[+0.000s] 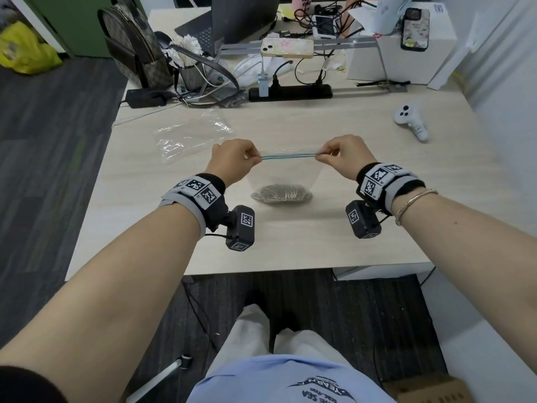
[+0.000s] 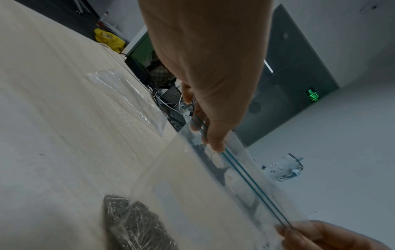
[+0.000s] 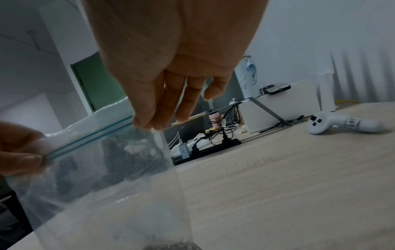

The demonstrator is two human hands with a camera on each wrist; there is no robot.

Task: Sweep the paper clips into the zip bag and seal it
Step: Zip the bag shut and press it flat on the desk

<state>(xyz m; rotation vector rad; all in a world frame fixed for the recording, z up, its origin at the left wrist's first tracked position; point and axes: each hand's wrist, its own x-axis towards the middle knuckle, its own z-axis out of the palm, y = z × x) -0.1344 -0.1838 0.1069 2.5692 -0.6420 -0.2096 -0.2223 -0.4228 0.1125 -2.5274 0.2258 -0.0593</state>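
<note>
A clear zip bag [image 1: 286,173] hangs upright over the desk, its blue zip strip [image 1: 288,156] stretched level between my hands. My left hand [image 1: 255,159] pinches the strip's left end, and my right hand [image 1: 319,155] pinches its right end. A heap of silver paper clips [image 1: 281,194] lies in the bag's bottom, resting on the desk. In the left wrist view the strip [image 2: 254,186] shows as two blue lines running from my left hand [image 2: 215,143] down to the paper clips' side [image 2: 136,223]. In the right wrist view my right hand [image 3: 149,125] holds the bag [image 3: 107,177] by its corner.
A second clear plastic bag [image 1: 191,135] lies flat on the light wooden desk [image 1: 363,205] at the left. A white controller [image 1: 411,120] sits at the right. A black power strip [image 1: 290,93], cables, phones, a laptop and a backpack crowd the far edge.
</note>
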